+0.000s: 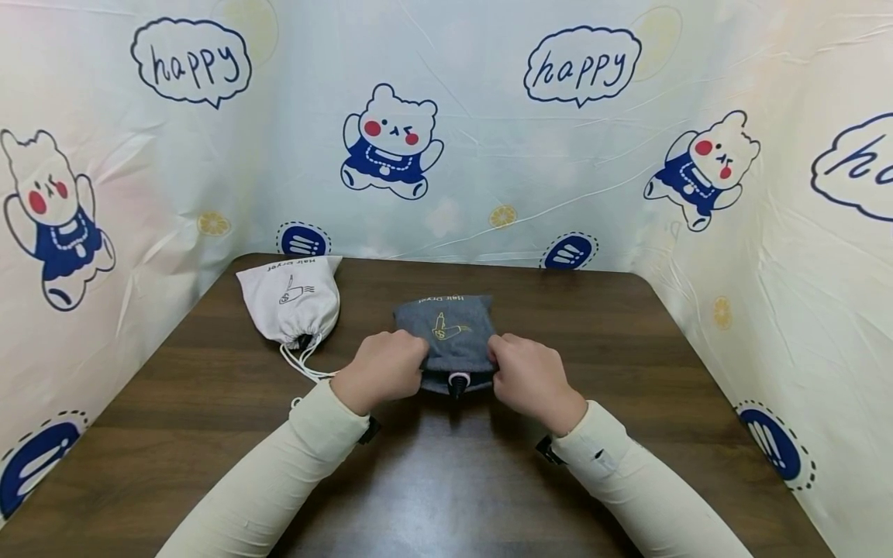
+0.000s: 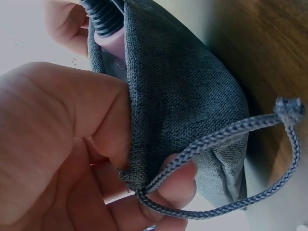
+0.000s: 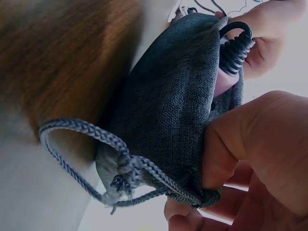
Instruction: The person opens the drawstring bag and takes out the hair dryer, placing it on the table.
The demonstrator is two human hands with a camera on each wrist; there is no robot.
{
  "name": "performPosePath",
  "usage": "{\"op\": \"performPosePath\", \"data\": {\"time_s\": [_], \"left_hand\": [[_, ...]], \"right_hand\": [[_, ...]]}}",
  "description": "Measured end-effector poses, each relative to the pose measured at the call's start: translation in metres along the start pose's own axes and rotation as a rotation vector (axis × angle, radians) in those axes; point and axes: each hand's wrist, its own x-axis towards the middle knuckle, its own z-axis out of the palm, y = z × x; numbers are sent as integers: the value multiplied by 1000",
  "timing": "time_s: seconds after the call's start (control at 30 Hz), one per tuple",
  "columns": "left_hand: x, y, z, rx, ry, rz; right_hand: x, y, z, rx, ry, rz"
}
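A dark grey drawstring bag point(image 1: 456, 345) printed "Hair Dryer" lies at mid-table, its mouth towards me. My left hand point(image 1: 387, 368) pinches one corner of the mouth between thumb and fingers. At the opposite corner, my right hand point(image 1: 533, 380) grips the cloth the same way. Between them the mouth gapes slightly, and a hair dryer point(image 2: 113, 43) shows its pink handle end and black ribbed cord sleeve there. The rest of the dryer is hidden inside. A knotted grey drawstring point(image 3: 79, 126) loops out beside each hand.
To the left of the grey bag lies a white drawstring bag point(image 1: 300, 302), also printed "Hair Dryer", with something black in its gathered mouth. Its white cords trail towards my left hand. The brown wooden table point(image 1: 593, 310) is bordered by printed cloth walls at the back and sides.
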Motion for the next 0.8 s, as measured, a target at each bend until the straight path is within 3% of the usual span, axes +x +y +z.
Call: {"op": "performPosePath", "data": {"time_s": [0.8], "left_hand": [[7,1,15,26,-64,-13]], "right_hand": [[1,2,12,-18,-106,33]]}}
